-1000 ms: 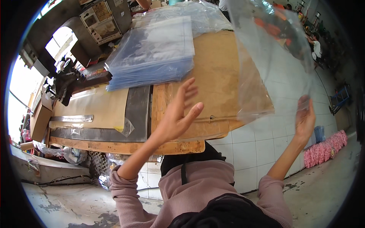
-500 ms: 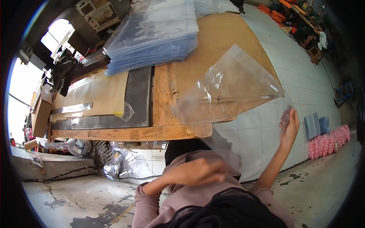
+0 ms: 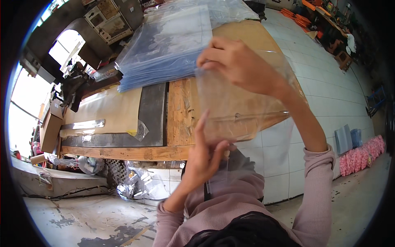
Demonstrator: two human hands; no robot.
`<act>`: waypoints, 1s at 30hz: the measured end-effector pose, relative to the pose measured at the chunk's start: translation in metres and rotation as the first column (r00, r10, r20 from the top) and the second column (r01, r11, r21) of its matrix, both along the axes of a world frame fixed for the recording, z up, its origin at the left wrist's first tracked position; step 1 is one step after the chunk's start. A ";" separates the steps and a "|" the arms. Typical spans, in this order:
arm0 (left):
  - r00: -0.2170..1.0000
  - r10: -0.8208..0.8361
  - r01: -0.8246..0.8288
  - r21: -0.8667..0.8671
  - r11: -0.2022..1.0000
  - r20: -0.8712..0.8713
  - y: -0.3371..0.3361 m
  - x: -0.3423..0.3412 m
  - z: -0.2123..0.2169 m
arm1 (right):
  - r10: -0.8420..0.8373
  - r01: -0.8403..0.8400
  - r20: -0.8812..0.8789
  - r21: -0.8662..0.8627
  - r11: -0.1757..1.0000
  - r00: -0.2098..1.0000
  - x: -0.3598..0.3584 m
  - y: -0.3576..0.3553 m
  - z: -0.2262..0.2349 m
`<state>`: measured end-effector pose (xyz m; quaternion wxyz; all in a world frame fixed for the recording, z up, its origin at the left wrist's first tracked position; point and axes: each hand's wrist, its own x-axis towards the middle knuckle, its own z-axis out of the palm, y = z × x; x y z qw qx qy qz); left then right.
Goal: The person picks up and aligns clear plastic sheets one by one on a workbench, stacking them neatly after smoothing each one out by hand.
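Observation:
I hold a clear plastic bag (image 3: 242, 107) up in front of me over the near edge of a wooden workbench (image 3: 177, 119). My right hand (image 3: 238, 66) grips its top edge from above. My left hand (image 3: 205, 154) pinches its lower edge from below, fingers pointing up. Beyond the bag, a thick stack of clear bluish plastic bags (image 3: 168, 45) lies on the bench's far half.
Brown paper sheets (image 3: 107, 111) and a dark strip (image 3: 150, 115) cover the bench's left part. A sealing machine (image 3: 109, 20) stands at the back left. Crumpled plastic (image 3: 135, 185) lies under the bench. Pink bundles (image 3: 364, 152) sit on the tiled floor at right.
My right hand has swung the bag from the right side up in front of me. My left hand rose from my lap and took hold of the bag's lower edge.

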<state>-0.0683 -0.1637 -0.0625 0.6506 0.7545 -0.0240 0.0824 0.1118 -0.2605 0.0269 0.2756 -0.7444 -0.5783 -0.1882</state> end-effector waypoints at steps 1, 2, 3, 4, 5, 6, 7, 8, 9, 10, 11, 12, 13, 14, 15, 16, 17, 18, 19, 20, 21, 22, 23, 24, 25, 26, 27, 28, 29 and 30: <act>0.998 0.068 -0.068 -0.067 0.995 0.003 0.001 -0.003 -0.005 | -0.042 0.028 0.125 0.109 0.994 0.991 -0.001 0.002 0.001; 0.991 0.132 -0.131 -0.134 0.982 0.002 0.001 -0.004 -0.009 | -0.101 0.048 0.242 0.218 0.975 0.965 -0.004 0.001 0.005; 0.980 0.197 -0.196 -0.199 0.960 -0.015 0.003 -0.007 -0.012 | -0.171 0.056 0.337 0.325 0.944 0.926 -0.010 0.000 0.004; 0.970 0.243 -0.245 -0.110 0.963 -0.031 0.008 -0.010 -0.009 | -0.111 0.068 0.149 0.268 0.961 0.983 -0.022 -0.011 0.005; 0.965 0.253 -0.258 -0.087 0.962 -0.069 0.011 -0.014 -0.005 | -0.045 0.054 -0.046 0.205 0.977 0.998 -0.037 -0.030 0.003; 0.957 0.270 -0.278 -0.068 0.958 -0.107 0.014 -0.017 -0.003 | -0.050 0.059 -0.074 0.116 0.991 0.996 -0.051 -0.051 -0.008; 0.955 0.263 -0.274 -0.065 0.960 -0.134 0.014 -0.018 -0.001 | -0.080 0.082 -0.084 0.015 0.997 0.993 -0.069 -0.081 -0.012; 0.957 0.276 -0.276 0.013 0.961 -0.089 0.015 -0.018 -0.005 | -0.058 0.046 -0.333 -0.042 0.998 0.941 -0.089 -0.106 -0.015; 0.955 0.292 -0.288 0.090 0.954 -0.045 0.016 -0.019 -0.011 | -0.058 0.025 -0.466 -0.077 0.997 0.883 -0.106 -0.131 -0.021; 0.960 0.279 -0.274 0.101 0.956 -0.034 0.013 -0.018 -0.013 | -0.095 0.010 -0.568 -0.151 0.988 0.818 -0.122 -0.156 -0.029; 0.969 0.246 -0.242 0.107 0.964 -0.024 0.008 -0.013 -0.015 | -0.170 0.026 -0.680 -0.217 0.976 0.713 -0.143 -0.184 -0.041; 0.965 0.259 -0.255 0.085 0.963 -0.038 0.008 -0.017 -0.014 | -0.197 -0.014 -0.742 -0.268 0.963 0.641 -0.155 -0.195 -0.063; 0.975 0.215 -0.212 0.059 0.976 -0.051 0.005 -0.011 -0.011 | -0.285 -0.006 -0.781 -0.346 0.938 0.556 -0.173 -0.206 -0.070; 0.981 0.182 -0.180 0.044 0.983 -0.060 0.001 -0.008 -0.009 | -0.295 -0.041 -0.825 -0.358 0.933 0.482 -0.187 -0.208 -0.081; 0.988 0.138 -0.135 0.051 0.990 -0.071 0.002 -0.004 -0.009 | -0.313 -0.069 -0.862 -0.368 0.927 0.399 -0.198 -0.203 -0.089; 0.992 0.090 -0.084 0.068 0.994 -0.087 0.002 -0.002 -0.010 | -0.317 0.018 -0.906 -0.325 0.945 0.280 -0.205 -0.191 -0.097; 0.989 0.091 -0.085 0.053 0.995 -0.117 0.000 0.001 -0.007 | -0.309 0.116 -0.939 -0.294 0.949 0.151 -0.214 -0.178 -0.105; 0.984 0.102 -0.097 0.044 0.994 -0.147 0.000 0.003 0.002 | -0.278 0.177 -0.953 -0.255 0.951 0.120 -0.219 -0.168 -0.113; 0.977 0.101 -0.108 -0.026 0.994 -0.190 0.000 0.001 0.005 | -0.247 0.247 -0.964 -0.217 0.944 0.095 -0.218 -0.159 -0.120; 0.967 0.096 -0.122 -0.095 0.988 -0.234 -0.001 -0.001 0.007 | -0.214 0.319 -0.974 -0.181 0.930 0.074 -0.216 -0.153 -0.125; 0.955 0.096 -0.147 -0.168 0.975 -0.280 0.001 -0.003 0.009 | -0.228 0.334 -0.963 -0.169 0.927 0.145 -0.212 -0.148 -0.127; 0.976 0.123 -0.160 -0.213 0.964 -0.180 -0.003 -0.006 0.003 | -0.237 0.360 -0.947 -0.148 0.921 0.218 -0.206 -0.145 -0.130; 0.985 0.153 -0.169 -0.259 0.951 -0.080 -0.007 -0.009 -0.003 | -0.249 0.383 -0.924 -0.127 0.915 0.290 -0.204 -0.143 -0.131; 0.991 0.122 -0.131 -0.276 0.952 -0.047 -0.008 -0.015 -0.002 | -0.256 0.403 -0.891 -0.091 0.911 0.376 -0.200 -0.136 -0.130; 0.994 0.093 -0.104 -0.246 0.964 -0.057 -0.010 -0.022 -0.004 | -0.264 0.419 -0.849 -0.055 0.906 0.459 -0.198 -0.130 -0.127; 0.996 0.065 -0.078 -0.216 0.973 -0.069 -0.014 -0.030 -0.008 | -0.273 0.432 -0.799 -0.018 0.901 0.536 -0.198 -0.126 -0.126; 0.996 0.040 -0.055 -0.190 0.980 -0.080 -0.018 -0.037 -0.014 | -0.276 0.418 -0.766 -0.011 0.908 0.580 -0.200 -0.126 -0.128; 0.992 0.027 -0.056 -0.239 0.969 -0.121 -0.021 -0.042 -0.018 | -0.279 0.403 -0.732 -0.007 0.915 0.622 -0.201 -0.128 -0.132; 0.994 -0.001 -0.025 -0.229 0.973 -0.112 -0.020 -0.042 -0.022 | -0.280 0.387 -0.696 -0.003 0.922 0.661 -0.202 -0.128 -0.134; 0.994 -0.031 0.007 -0.224 0.975 -0.106 -0.020 -0.044 -0.028 | -0.264 0.392 -0.690 0.031 0.919 0.674 -0.203 -0.127 -0.134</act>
